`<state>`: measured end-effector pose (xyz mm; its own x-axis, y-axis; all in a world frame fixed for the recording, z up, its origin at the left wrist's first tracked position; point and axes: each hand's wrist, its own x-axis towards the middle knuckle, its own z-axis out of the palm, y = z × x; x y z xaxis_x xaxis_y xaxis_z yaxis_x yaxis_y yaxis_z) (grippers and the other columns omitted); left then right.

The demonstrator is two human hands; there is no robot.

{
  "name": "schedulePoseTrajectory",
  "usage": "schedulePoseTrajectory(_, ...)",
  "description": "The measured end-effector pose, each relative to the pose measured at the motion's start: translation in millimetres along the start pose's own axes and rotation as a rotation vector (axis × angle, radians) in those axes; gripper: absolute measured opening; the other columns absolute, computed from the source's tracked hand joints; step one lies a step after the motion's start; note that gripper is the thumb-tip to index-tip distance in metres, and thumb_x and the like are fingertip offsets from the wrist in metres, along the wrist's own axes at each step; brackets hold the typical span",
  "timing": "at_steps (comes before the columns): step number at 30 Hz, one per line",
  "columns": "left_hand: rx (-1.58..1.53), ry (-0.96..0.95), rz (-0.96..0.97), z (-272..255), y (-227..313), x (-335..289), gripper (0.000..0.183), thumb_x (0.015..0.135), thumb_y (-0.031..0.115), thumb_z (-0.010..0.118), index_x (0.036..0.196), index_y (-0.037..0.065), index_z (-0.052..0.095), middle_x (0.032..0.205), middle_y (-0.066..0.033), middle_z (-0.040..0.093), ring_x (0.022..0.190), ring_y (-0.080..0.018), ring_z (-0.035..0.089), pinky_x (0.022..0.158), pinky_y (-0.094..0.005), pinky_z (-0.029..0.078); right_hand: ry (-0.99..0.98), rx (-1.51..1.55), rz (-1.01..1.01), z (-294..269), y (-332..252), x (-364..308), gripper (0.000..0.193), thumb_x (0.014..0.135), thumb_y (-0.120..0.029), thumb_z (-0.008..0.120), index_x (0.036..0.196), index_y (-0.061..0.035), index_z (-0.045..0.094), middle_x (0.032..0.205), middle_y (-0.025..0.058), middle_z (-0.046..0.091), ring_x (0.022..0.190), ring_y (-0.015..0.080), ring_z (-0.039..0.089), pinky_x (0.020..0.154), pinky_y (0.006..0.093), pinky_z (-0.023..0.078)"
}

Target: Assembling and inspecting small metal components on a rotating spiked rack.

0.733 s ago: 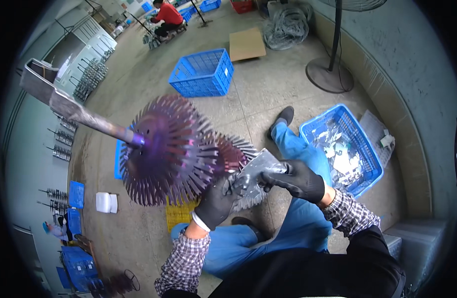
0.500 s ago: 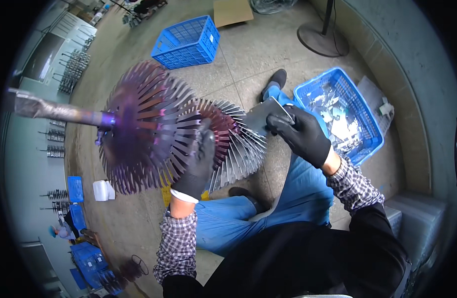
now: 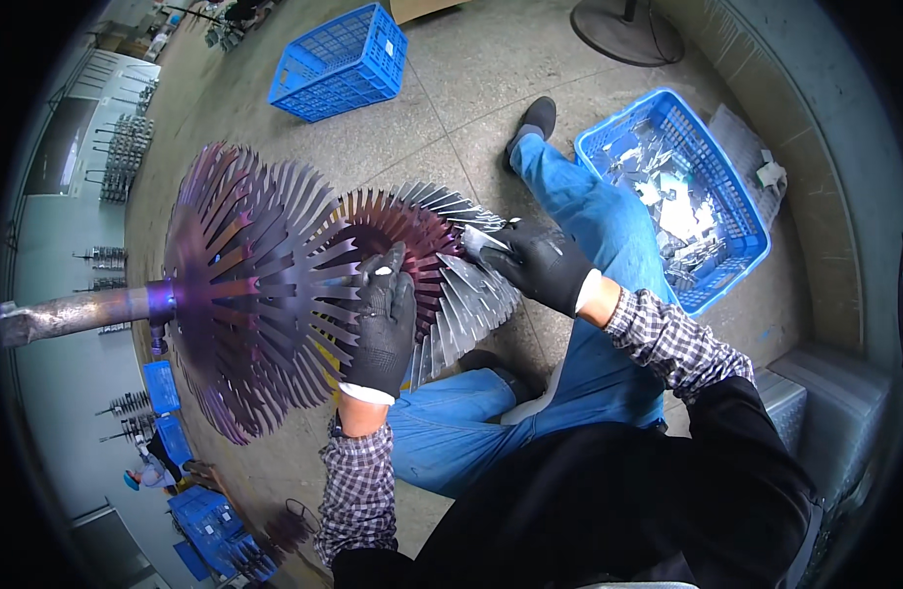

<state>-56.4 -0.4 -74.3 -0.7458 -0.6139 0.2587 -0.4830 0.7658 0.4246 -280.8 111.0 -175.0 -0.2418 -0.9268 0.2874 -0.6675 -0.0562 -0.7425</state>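
Two black-gloved hands are right in among the metal, and we have the right hand (image 3: 542,263) pinching a small silver plate (image 3: 483,240) between thumb and fingers! The plate juts out to the left of those fingertips, right up at the edge of a reddish slotted disc (image 3: 427,240); whether it sits in a slot, we cannot tell. Across to the left hand (image 3: 381,324): fingers pointing up, lying against the metalwork between that disc and a big purple slotted disc (image 3: 216,294), and we cannot make out whether they grip anything. Just below the right hand we get silver blades (image 3: 466,309) fanning out, and at far left a thick metal shaft (image 3: 79,312) meets the purple disc.

Down to the surface, and it's a grey speckled floor (image 3: 481,74) crossed by joint lines. We spot a blue crate (image 3: 344,96) up top, and beside the right knee a blue basket (image 3: 734,201) full of shiny flat pieces (image 3: 682,216). Out in the room, a round fan base (image 3: 623,37) stands near the right wall, metal parts (image 3: 128,147) line the left one, and a co-worker (image 3: 155,474) shows small at lower left.
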Motion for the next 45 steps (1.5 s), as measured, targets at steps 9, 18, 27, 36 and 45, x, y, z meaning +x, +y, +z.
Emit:
schedulePoseTrajectory(9, 0.071, 0.002, -0.010, -2, -7, -3, 0.038, 0.103, 0.002, 0.063, 0.140, 0.003, 0.067, 0.124, -0.0139, 0.071, 0.102, -0.0286, 0.068, 0.092, -0.0391, 0.055, -0.106, -0.008, 0.018, -2, -9, 8, 0.024, 0.100, -0.023, 0.067, 0.115, -0.0060, 0.074, 0.096, 0.0177, 0.075, 0.080, 0.0369, 0.068, 0.072, 0.0443, 0.054)
schedulePoseTrajectory(18, 0.219, -0.114, -0.319, 8, -8, 13, 0.051, 0.103, 0.007, 0.067, 0.153, 0.003, 0.056, 0.120, -0.0179, 0.070, 0.095, -0.0285, 0.068, 0.082, -0.0379, 0.056, -0.061, -0.043, -0.162, -4, -13, 16, 0.025, 0.099, -0.021, 0.071, 0.117, -0.0044, 0.074, 0.091, 0.0171, 0.070, 0.072, 0.0348, 0.063, 0.067, 0.0431, 0.050)
schedulePoseTrajectory(27, 0.187, 0.063, -0.222, 44, -32, 28, 0.064, 0.101, 0.020, 0.072, 0.156, -0.001, 0.049, 0.116, -0.0241, 0.071, 0.095, -0.0343, 0.071, 0.082, -0.0415, 0.057, -0.115, -0.156, -0.215, -11, -27, 23, 0.022, 0.099, -0.016, 0.068, 0.117, -0.0044, 0.073, 0.087, 0.0179, 0.067, 0.071, 0.0352, 0.062, 0.066, 0.0433, 0.050)
schedulePoseTrajectory(36, 0.123, -0.061, -0.366, 25, 2, 48, 0.066, 0.100, 0.019, 0.070, 0.157, -0.004, 0.045, 0.121, -0.0262, 0.071, 0.101, -0.0368, 0.072, 0.087, -0.0444, 0.058, -0.163, -0.200, -0.277, -11, -20, 30, 0.017, 0.099, -0.016, 0.068, 0.108, -0.0027, 0.072, 0.085, 0.0177, 0.065, 0.070, 0.0349, 0.061, 0.066, 0.0430, 0.050)
schedulePoseTrajectory(45, -0.083, -0.042, -0.377, 43, -17, 39, 0.070, 0.099, 0.015, 0.068, 0.160, -0.004, 0.040, 0.128, -0.0263, 0.070, 0.105, -0.0373, 0.072, 0.092, -0.0448, 0.057, -0.211, -0.275, -0.326, -18, -35, 37, 0.018, 0.099, -0.018, 0.068, 0.108, -0.0025, 0.071, 0.085, 0.0172, 0.065, 0.070, 0.0361, 0.062, 0.066, 0.0442, 0.051)
